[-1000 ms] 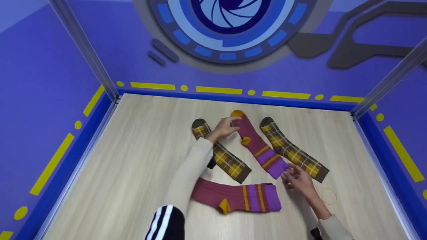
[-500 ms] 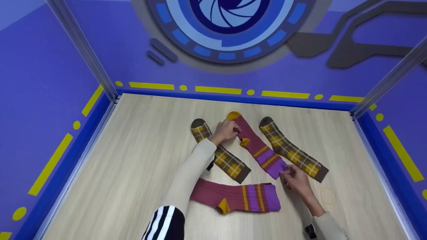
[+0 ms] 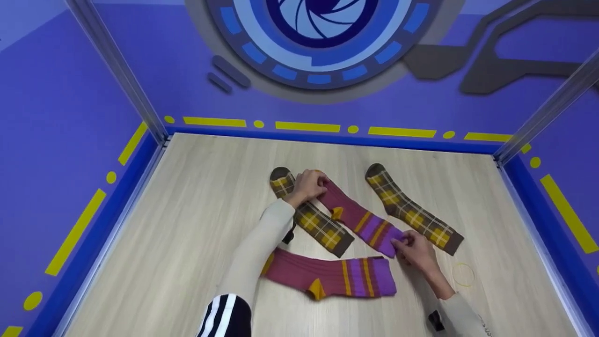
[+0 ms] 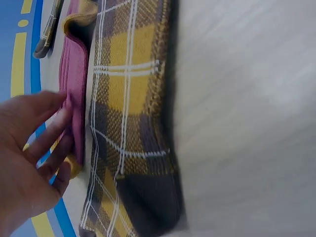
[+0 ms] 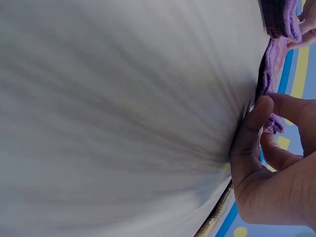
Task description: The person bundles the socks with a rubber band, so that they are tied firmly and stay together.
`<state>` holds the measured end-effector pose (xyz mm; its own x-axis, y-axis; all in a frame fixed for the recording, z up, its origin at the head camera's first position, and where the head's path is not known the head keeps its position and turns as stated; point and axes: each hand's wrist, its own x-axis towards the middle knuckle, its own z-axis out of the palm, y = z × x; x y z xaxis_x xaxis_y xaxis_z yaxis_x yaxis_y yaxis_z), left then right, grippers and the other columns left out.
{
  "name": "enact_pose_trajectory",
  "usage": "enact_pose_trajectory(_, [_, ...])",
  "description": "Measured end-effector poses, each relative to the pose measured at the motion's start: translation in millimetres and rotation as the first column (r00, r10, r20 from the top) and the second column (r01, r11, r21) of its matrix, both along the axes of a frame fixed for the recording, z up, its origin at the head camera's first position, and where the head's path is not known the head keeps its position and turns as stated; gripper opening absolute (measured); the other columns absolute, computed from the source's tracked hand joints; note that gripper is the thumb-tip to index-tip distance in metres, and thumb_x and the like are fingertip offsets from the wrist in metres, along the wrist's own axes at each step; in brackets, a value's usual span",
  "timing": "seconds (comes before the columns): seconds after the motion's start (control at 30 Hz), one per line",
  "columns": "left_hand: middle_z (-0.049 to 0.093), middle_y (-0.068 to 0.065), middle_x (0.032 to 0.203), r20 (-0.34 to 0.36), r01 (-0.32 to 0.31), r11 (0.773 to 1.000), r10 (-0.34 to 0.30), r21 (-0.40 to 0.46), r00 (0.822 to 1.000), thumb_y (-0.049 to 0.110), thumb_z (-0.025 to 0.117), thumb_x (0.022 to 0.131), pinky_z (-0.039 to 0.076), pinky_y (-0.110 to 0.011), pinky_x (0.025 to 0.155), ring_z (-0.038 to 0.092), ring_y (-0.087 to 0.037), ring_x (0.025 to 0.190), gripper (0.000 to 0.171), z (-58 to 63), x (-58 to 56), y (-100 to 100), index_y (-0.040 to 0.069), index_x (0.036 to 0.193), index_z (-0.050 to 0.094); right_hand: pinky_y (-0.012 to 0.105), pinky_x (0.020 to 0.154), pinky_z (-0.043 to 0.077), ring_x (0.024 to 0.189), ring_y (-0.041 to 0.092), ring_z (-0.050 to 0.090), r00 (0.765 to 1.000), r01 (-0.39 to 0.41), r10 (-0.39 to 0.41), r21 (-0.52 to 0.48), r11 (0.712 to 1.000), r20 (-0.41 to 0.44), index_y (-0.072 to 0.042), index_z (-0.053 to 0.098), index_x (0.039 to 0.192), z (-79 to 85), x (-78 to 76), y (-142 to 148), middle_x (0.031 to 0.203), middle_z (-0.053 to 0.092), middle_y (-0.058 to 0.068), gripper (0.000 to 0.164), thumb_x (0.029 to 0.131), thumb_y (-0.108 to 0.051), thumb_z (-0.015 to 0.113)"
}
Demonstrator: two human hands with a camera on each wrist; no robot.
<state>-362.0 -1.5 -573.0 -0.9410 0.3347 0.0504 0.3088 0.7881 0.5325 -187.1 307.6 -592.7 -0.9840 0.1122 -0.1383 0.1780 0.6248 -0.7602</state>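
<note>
A maroon sock with mustard heel and purple striped cuff (image 3: 351,213) lies slantwise between two plaid socks. At its toe end, my left hand (image 3: 309,184) pinches the fabric, hiding most of the mustard toe. In the left wrist view, the fingers of that left hand (image 4: 34,153) bend over the sock's maroon foot (image 4: 75,89). My right hand (image 3: 418,250) holds the purple cuff between thumb and fingertips. The right wrist view shows this right hand (image 5: 276,158) gripping the purple knit edge (image 5: 269,74) just above the table.
One brown-and-yellow plaid sock (image 3: 323,227) lies partly under my left forearm; another plaid sock (image 3: 412,210) is to the right. A second maroon sock (image 3: 327,276) lies crosswise in front. A thin yellow ring (image 3: 463,274) rests at right on the wooden table (image 3: 210,187).
My left hand has taken hold of the maroon sock's foot and drawn its toe end left and nearer. The right hand has closed on the cuff, which shifts only slightly.
</note>
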Motion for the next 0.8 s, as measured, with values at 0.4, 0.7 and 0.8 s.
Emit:
enact_pose_trajectory(0.4, [0.056,-0.018,0.141,0.002,-0.245,0.968,0.245,-0.053,0.969,0.017,0.069,0.093,0.039,-0.057,0.112,0.048,-0.037,0.131,0.051,-18.0,-14.1,4.2,0.008,0.142,0.058,0.021,0.046,0.043,0.051,0.006,0.053,1.0,0.0,0.0,-0.046,0.999,-0.006,0.001,0.065,0.091,-1.4,0.8,-0.4,0.071,0.062,0.001,0.018,0.093,-0.014,0.075])
enact_pose_trajectory(0.7, [0.068,-0.022,0.121,0.074,-0.237,0.972,0.236,0.0,0.969,0.015,0.074,0.091,0.051,-0.048,0.101,0.063,-0.038,0.117,0.034,-10.4,-10.0,-2.4,-0.002,0.12,0.07,0.022,0.049,0.045,0.058,0.009,0.055,0.997,0.072,-0.071,-0.238,0.969,0.014,0.003,0.059,0.105,2.2,5.5,2.6,0.08,0.061,0.003,0.022,0.099,-0.016,0.068])
enact_pose_trajectory(0.8, [0.071,-0.018,0.114,0.101,-0.262,0.964,0.256,0.054,0.961,0.012,0.076,0.089,0.054,-0.046,0.095,0.066,-0.034,0.111,0.024,-5.9,-6.4,-1.5,0.001,0.109,0.074,0.024,0.053,0.048,0.061,0.009,0.055,0.996,0.085,-0.085,-0.249,0.965,0.009,0.002,0.057,0.11,5.5,6.8,4.1,0.084,0.06,0.001,0.026,0.1,-0.019,0.067])
